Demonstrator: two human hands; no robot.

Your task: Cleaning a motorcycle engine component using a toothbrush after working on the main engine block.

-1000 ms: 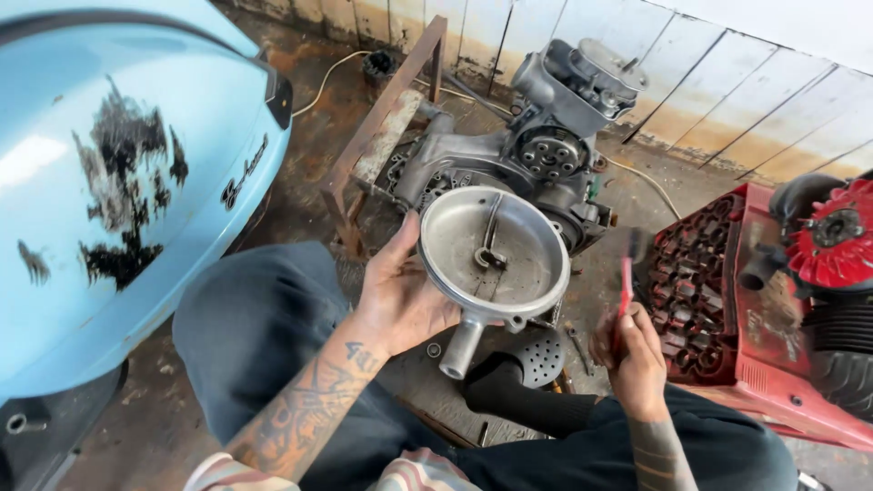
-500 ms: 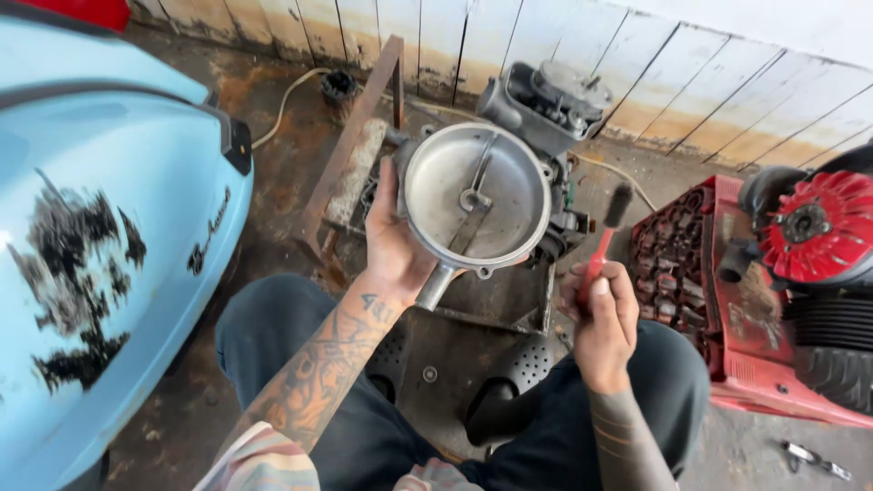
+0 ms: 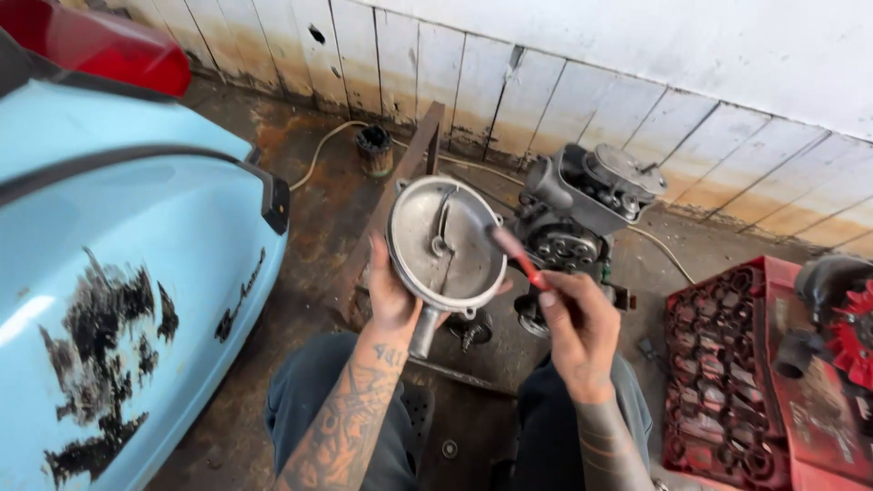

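My left hand (image 3: 393, 293) grips a round, bowl-shaped grey metal cover (image 3: 444, 244) with a short tube at its bottom, holding it up with its hollow side facing me. My right hand (image 3: 575, 329) holds a thin red-handled tool (image 3: 520, 259), a brush or small screwdriver, with its blurred tip at the cover's right rim. Behind both sits a dirty grey engine (image 3: 575, 218) on the floor. My knees in dark trousers show below.
A light blue scooter body (image 3: 127, 273) with scratched black patches fills the left. A red tray of sockets (image 3: 727, 382) and a red fan part (image 3: 841, 332) lie at the right. A rusty metal frame (image 3: 400, 182), a cable and a white plank wall are behind.
My left hand lifted the cover higher and closer to me. My right hand brought the red tool up from beside the tray to the cover's rim. The view tilted up toward the wall.
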